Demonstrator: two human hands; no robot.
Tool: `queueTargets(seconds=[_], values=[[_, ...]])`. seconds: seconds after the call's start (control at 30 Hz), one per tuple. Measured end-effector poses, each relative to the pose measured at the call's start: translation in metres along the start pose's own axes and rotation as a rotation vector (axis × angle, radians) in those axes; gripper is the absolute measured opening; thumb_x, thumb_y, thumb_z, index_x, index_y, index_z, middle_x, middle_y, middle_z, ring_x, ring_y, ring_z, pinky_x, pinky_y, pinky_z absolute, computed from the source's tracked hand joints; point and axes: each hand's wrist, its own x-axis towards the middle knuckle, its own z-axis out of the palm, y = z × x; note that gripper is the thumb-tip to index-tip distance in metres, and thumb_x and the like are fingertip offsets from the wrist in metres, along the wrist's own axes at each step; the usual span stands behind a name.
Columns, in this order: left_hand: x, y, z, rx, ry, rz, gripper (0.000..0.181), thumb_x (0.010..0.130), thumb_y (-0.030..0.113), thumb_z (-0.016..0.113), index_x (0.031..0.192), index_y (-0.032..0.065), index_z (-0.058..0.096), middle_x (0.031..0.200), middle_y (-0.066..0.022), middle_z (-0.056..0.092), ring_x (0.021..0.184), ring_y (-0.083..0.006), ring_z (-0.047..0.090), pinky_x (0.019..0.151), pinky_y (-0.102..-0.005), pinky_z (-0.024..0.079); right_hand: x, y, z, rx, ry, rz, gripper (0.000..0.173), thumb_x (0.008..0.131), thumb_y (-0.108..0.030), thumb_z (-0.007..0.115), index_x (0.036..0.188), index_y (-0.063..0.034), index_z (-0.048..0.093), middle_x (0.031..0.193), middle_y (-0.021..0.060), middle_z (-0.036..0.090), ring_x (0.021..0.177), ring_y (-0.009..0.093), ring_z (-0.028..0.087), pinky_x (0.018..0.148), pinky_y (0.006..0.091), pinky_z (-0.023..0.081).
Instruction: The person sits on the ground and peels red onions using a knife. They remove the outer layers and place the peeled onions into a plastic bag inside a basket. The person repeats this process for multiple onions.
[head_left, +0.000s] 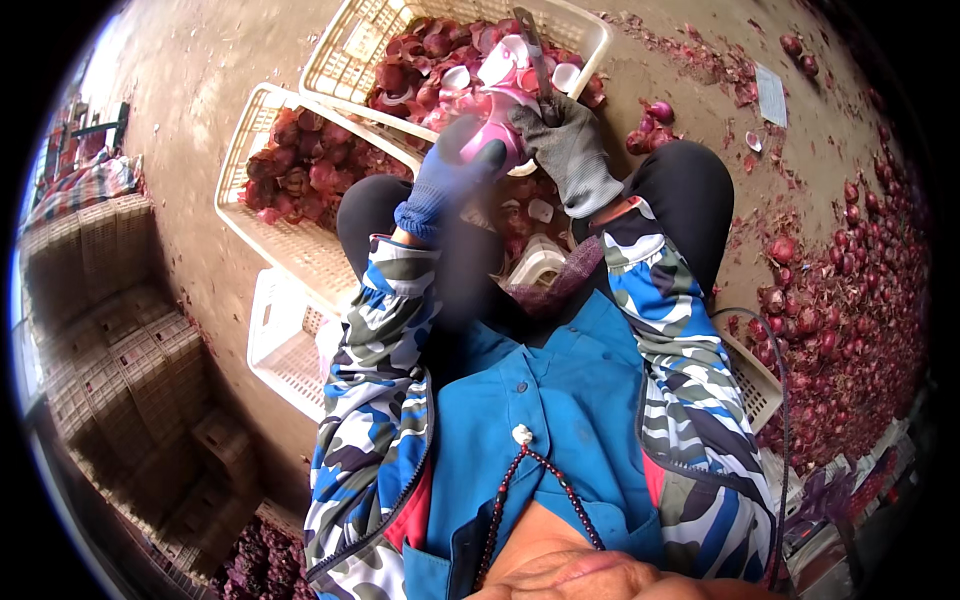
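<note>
My left hand (442, 176), in a blue work glove, is shut on a red onion (501, 142) with smooth pink-purple flesh; its outline is blurred. In a grey knit glove, my right hand (566, 150) grips a knife (531, 49) whose dark blade points away from me. The right fingertips come close to the onion; whether they touch it I cannot tell. Both hands are over the near edge of a cream plastic crate (330, 56). Loose red onion skins (420, 60) and pale cut pieces (456, 77) fill much of that crate.
A second crate (247, 214) at left holds unpeeled red onions (292, 165). Behind it stands a white crate (274, 352). A large onion heap (847, 322) spreads over the floor at right, near a dark cable (784, 405). Stacked crates (127, 360) line the far left.
</note>
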Motion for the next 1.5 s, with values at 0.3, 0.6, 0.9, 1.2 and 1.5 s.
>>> queueTargets(seconds=[0.3,0.6,0.9,1.2,1.5], values=[[-0.014,0.029,0.000,-0.444,-0.068,-0.074,0.063,0.089,0.031,0.069,0.137,0.0018,0.043,0.120,-0.0127,0.058,0.106,-0.0259,0.062,0.092,-0.0390,0.054,0.017,0.004,-0.026,-0.535,-0.009,0.151,0.046,0.088,-0.031,0.057,0.128,-0.0098,0.052,0.110,0.0160,0.066,0.101,0.034,0.064,0.086,0.0407,0.051],[-0.001,0.014,-0.003,-0.230,0.097,0.012,0.063,0.088,0.024,0.071,0.137,-0.0011,0.040,0.122,-0.0121,0.057,0.104,-0.0190,0.059,0.084,-0.0306,0.052,-0.011,-0.008,-0.008,-0.347,-0.422,-0.023,0.062,0.087,-0.007,0.059,0.144,-0.0218,0.041,0.114,0.0095,0.064,0.101,0.021,0.062,0.089,0.0316,0.050],[-0.005,0.018,0.001,-0.064,0.096,0.150,0.060,0.088,0.020,0.070,0.137,0.0001,0.041,0.122,-0.0127,0.057,0.099,-0.0186,0.061,0.081,-0.0306,0.053,-0.002,0.009,-0.014,-0.145,-0.465,-0.055,0.054,0.090,-0.010,0.057,0.141,-0.0222,0.045,0.117,0.0138,0.065,0.107,0.021,0.063,0.093,0.0303,0.049],[0.000,0.011,-0.005,-0.561,0.025,-0.068,0.040,0.094,0.021,0.065,0.128,0.0047,0.054,0.108,-0.0055,0.065,0.091,-0.0145,0.063,0.077,-0.0279,0.053,-0.017,-0.018,-0.016,-0.142,-0.432,-0.087,0.058,0.091,-0.020,0.060,0.145,-0.0223,0.039,0.124,0.0139,0.061,0.109,0.025,0.060,0.095,0.0344,0.048],[-0.001,0.005,-0.011,-0.622,0.016,-0.096,0.041,0.093,0.017,0.064,0.131,0.0052,0.052,0.113,-0.0081,0.064,0.097,-0.0187,0.065,0.083,-0.0310,0.055,-0.017,-0.015,-0.012,-0.152,-0.452,-0.209,0.053,0.093,-0.015,0.058,0.143,-0.0163,0.042,0.130,0.0161,0.057,0.119,0.025,0.057,0.101,0.0325,0.045]])
